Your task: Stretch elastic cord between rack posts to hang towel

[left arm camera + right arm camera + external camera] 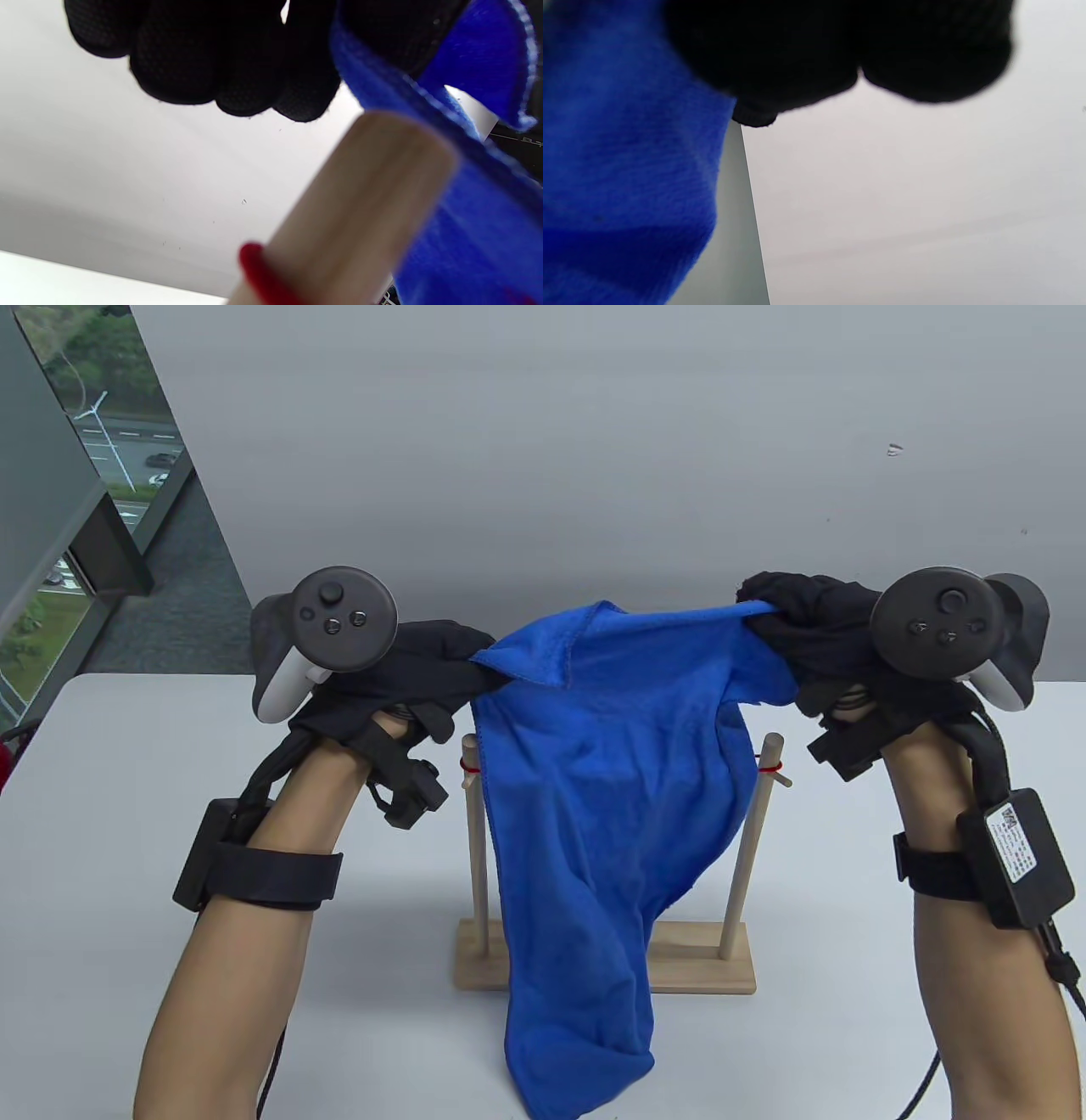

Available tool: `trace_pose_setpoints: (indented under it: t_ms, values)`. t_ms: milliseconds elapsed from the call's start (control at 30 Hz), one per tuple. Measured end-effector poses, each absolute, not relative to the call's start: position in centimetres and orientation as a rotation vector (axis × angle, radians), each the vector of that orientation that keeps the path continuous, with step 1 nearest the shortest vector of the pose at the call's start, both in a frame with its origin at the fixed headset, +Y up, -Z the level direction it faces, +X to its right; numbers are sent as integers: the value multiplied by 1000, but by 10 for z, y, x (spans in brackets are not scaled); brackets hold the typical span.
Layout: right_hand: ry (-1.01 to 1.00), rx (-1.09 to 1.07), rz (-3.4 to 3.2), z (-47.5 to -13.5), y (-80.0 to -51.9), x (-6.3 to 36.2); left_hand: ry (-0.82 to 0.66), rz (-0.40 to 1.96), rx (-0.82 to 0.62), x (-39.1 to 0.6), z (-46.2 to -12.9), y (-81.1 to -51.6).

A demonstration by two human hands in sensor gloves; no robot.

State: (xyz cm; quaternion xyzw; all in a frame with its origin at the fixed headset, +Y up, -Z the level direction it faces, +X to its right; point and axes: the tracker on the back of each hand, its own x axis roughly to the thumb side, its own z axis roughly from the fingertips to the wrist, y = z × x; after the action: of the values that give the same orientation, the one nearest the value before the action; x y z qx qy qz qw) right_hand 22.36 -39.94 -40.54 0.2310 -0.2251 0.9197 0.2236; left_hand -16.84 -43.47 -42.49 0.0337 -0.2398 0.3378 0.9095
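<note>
A blue towel (594, 814) hangs between my two hands above a small wooden rack (696, 963). My left hand (441, 666) grips the towel's left top corner; my right hand (785, 623) grips its right top corner. The towel drapes down in front of the rack and hides most of it. The rack's left post (477, 831) and right post (751, 848) stand upright, each with red elastic cord (768, 768) wound near its top. In the left wrist view the left post (360, 212) with the red cord (263, 271) is close below my fingers (212, 55), beside the towel (466, 237).
The rack's flat base stands on a white table (110, 780) in front of a grey wall. A window is at the far left. Cables trail from both wrist straps at the bottom of the table view.
</note>
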Motion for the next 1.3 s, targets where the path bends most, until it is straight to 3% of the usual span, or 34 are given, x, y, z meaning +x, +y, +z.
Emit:
trace_pose_setpoints:
  t_ms: [533, 1300]
  values:
    - [-175, 572, 2505, -435, -497, 237, -446, 853, -262, -181, -455, -510]
    - [241, 446, 2302, -442, -639, 248, -335, 1012, -465, -203, -449, -640]
